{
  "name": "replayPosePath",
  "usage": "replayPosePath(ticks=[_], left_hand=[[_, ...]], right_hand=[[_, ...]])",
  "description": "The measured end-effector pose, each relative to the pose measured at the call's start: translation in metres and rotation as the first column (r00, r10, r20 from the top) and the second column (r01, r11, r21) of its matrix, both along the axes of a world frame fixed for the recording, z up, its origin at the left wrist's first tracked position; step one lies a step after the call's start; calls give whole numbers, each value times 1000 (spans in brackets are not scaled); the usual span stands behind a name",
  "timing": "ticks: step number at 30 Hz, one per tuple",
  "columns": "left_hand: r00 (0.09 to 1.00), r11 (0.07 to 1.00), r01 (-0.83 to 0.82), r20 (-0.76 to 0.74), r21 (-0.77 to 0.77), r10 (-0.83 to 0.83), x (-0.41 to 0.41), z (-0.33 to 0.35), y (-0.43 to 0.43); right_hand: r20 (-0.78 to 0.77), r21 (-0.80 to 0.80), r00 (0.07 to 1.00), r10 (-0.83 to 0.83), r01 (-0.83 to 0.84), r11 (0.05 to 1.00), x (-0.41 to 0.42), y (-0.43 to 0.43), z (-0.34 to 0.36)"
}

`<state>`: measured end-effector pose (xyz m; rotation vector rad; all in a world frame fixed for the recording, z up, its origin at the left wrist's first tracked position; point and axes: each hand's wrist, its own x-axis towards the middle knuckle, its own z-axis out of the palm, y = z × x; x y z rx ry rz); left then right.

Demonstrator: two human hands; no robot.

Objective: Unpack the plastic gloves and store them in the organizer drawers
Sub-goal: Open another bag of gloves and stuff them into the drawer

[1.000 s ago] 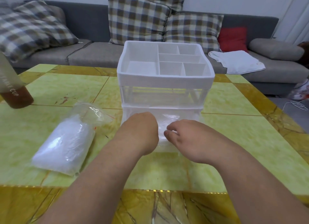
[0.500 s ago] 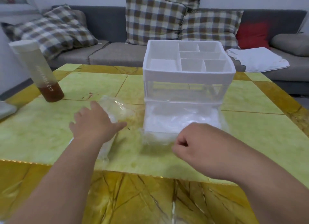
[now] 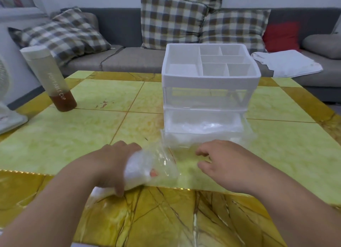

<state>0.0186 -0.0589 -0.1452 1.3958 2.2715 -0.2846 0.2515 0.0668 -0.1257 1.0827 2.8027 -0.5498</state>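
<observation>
A clear bag of white plastic gloves (image 3: 145,168) lies at the table's near side, and my left hand (image 3: 112,163) grips it from the left, fingers curled round it. My right hand (image 3: 227,162) hovers just right of the bag with loosely bent fingers, holding nothing. Behind both hands stands the white organizer (image 3: 210,80) with a divided top tray. Its lower clear drawer (image 3: 203,130) is pulled out toward me and holds crumpled plastic gloves. The upper clear drawer looks empty.
A tall bottle (image 3: 49,78) with brown liquid stands at the table's left. The yellow-green marble table (image 3: 92,128) ends near a grey sofa with checked cushions. A white fan base (image 3: 9,117) sits at the far left edge.
My left hand left the drawer, reached left onto the bag and pulled it toward the middle, now gripping it. My right hand loosened from a fist into relaxed fingers.
</observation>
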Motion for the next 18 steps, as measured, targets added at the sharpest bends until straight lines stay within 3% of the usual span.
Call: replayPosePath(ticks=[5,9,13,18], left_hand=[[984,989,146,103,26,-148,41,3,-2],[943,953,203,218,226,-253,71,0,10],[933,869,226,157,441,-323,108,-17,33],[932,751,213,102,625,-349,138,-36,63]], right_hand=[[34,-210,999,-15,22,977,16,3,-9],[-124,-370,978,-167,110,923,39,8,-7],[-301,-426,892,-338,191,884,72,16,-9],[-281,-527,875,-393,202,826,94,14,-21]])
